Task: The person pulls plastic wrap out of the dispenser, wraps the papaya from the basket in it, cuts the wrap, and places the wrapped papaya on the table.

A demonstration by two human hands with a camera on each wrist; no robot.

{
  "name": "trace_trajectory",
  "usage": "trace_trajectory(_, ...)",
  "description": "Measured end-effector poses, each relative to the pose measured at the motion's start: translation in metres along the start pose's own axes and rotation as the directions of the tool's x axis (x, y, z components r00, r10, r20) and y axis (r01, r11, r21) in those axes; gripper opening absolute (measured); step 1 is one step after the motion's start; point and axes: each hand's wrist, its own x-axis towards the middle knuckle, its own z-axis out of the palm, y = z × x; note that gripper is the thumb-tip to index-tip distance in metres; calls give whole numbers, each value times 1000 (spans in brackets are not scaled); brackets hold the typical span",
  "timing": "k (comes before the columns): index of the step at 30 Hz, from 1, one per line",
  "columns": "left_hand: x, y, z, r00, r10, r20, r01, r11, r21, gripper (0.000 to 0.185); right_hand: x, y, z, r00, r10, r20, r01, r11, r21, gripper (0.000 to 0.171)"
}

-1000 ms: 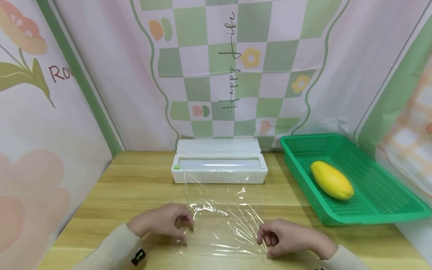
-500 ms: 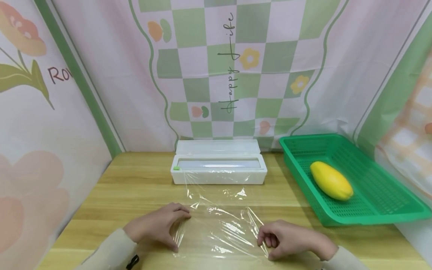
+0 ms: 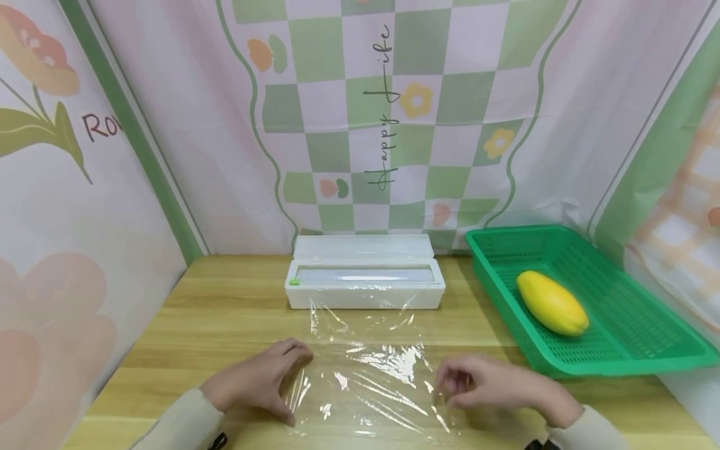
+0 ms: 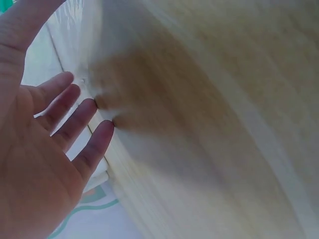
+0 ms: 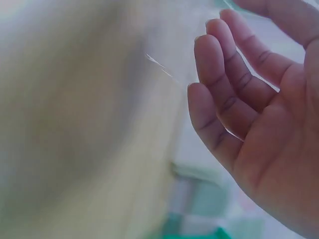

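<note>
A sheet of clear plastic wrap point(image 3: 365, 381) runs from a white cling film dispenser point(image 3: 365, 297) toward me and lies wrinkled on the wooden table. My left hand point(image 3: 259, 378) rests at the wrap's left edge, thumb and forefinger spread apart along it. In the left wrist view its other fingers point(image 4: 82, 119) are extended, fingertips near the tabletop. Off the wrap's right edge hovers my right hand point(image 3: 500, 384), its fingers loosely bent. The right wrist view shows nothing held in that hand's fingers point(image 5: 212, 62). The dispenser's lid point(image 3: 364, 247) stands raised, and the film roll shows inside.
A green plastic basket point(image 3: 509, 322) stands on the right side of the table, holding one yellow oblong fruit point(image 3: 552, 303). A green slider point(image 3: 294, 282) sits at the dispenser's left end. Printed curtains point(image 3: 225, 156) hang behind and beside the table point(image 3: 225, 300).
My left hand has spread its fingers and shifted slightly left along the wrap's edge. My right hand has let go of the wrap's near right corner and lifted slightly away.
</note>
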Motion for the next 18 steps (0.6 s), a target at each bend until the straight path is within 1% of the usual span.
trace_trajectory(1, 0, -1, 0, 1000, -7, 3, 7, 1000, -2, 110, -1, -3, -9, 1000, -9, -27, 8, 1000, -21, 20)
trace_trajectory(3, -1, -2, 1, 1000, -22, 13, 22, 1000, -6, 110, -5, -10, -28, 996, -3, -89, -4, 996, -88, 20)
trace_trajectory(5, -1, -3, 1, 999, -31, 20, 31, 999, -9, 110, -10, -17, -48, 990, 14, -140, -36, 987, -157, 19)
trace_trajectory(8, -1, -5, 1, 999, -34, 26, 34, 999, -10, 111, -19, -27, -78, 981, 62, -185, -104, 968, -226, 17)
trace_trajectory(10, -1, -5, 1, 999, -33, 27, 33, 999, -8, 111, -25, -33, -97, 969, 112, -218, -172, 946, -276, 17)
trace_trajectory(12, -1, -6, 1, 999, -32, 27, 32, 999, -10, 110, -30, -35, -117, 954, 161, -251, -240, 916, -322, 19)
trace_trajectory(14, -1, -6, 0, 999, -34, 27, 34, 999, -13, 110, -35, -34, -136, 934, 214, -285, -313, 876, -367, 23)
trace_trajectory(16, -1, -6, 0, 999, -36, 30, 37, 999, -13, 110, -41, -31, -152, 910, 278, -308, -386, 840, -381, 29)
trace_trajectory(18, -1, -5, 0, 998, -43, 35, 44, 999, -18, 110, -46, -25, -166, 895, 334, -297, -432, 817, -382, 36)
